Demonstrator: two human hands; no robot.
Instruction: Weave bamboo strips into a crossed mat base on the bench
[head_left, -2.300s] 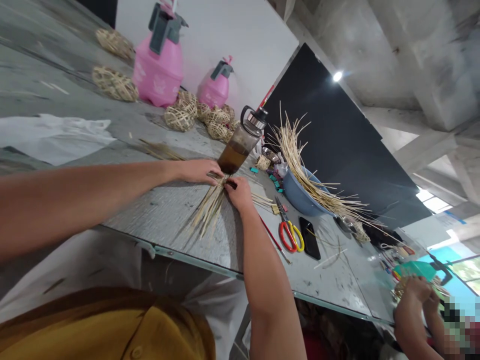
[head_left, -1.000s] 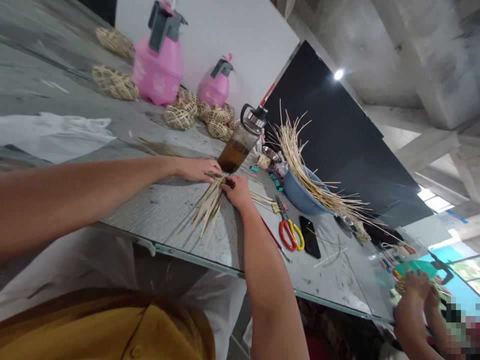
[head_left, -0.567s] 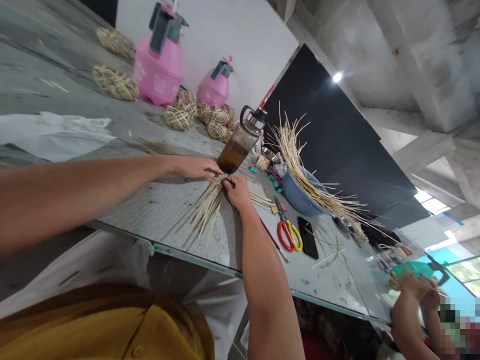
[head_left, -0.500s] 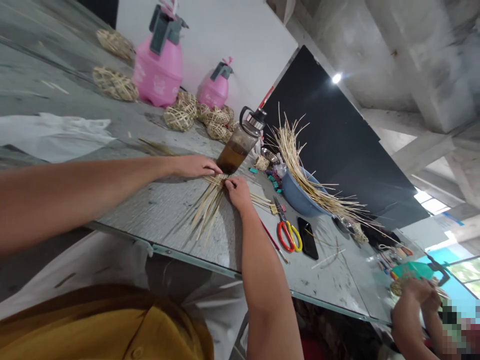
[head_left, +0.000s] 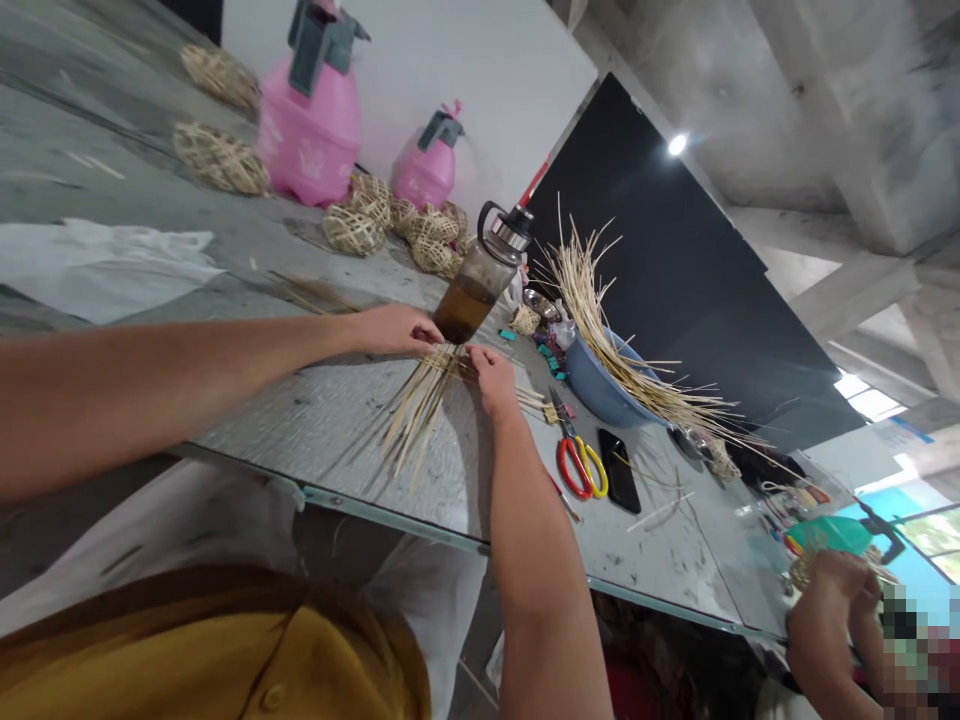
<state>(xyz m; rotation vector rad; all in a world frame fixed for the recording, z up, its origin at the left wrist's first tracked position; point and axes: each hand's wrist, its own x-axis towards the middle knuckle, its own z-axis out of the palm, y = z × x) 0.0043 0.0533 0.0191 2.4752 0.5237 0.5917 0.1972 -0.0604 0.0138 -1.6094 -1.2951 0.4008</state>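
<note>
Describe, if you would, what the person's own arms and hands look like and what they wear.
The left hand and right hand are bare: no gloves, rings, watch or bracelet visible. Both forearms are uncovered, with no sleeve showing. A mustard-yellow garment with a button shows at the bottom edge.

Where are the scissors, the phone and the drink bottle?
scissors (head_left: 582,470): head view, on its handles.
phone (head_left: 619,472): head view, middle of its black screen.
drink bottle (head_left: 476,290): head view, on its clear side.

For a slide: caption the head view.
Left hand and right hand hold fanned bamboo strips on a table near a bottle.
</note>
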